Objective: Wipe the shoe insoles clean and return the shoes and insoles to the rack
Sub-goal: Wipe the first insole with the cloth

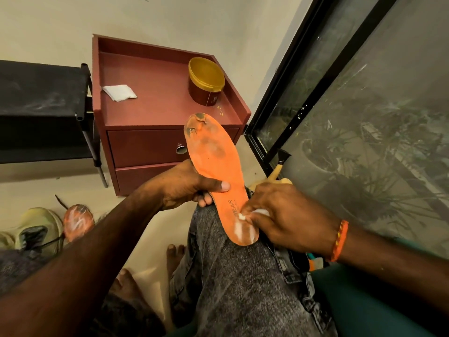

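Across the person's raised knee in grey denim [233, 271] lies a long orange foam insole [216, 171], heel end resting on the leg and toe end tilted up toward the cabinet. Its toe is worn and blackened, grey grime marks the forefoot, and a white smear covers the heel. The left hand [189, 188] grasps the insole at mid-length, thumb pressed on the top face and fingers curled beneath. The right hand [284, 215], with an orange thread band at the wrist, pinches a small white wad of wipe [252, 214] and presses it onto the heel part of the insole.

Beyond the toe stands a reddish-brown two-drawer bedside cabinet [150, 147] with a raised rim. On its top sit a round dark-red tub with a yellow lid [206, 81] near the right edge and a folded white tissue [119, 92] near the left edge, well apart. Left of the cabinet is a black metal-framed shoe rack [43, 110]. On the floor at lower left lie a pale yellow-green lace-up shoe [36, 229] and, just beside it, a second orange insole [78, 221] streaked with white. A black-framed glass window [364, 117] fills the right side.
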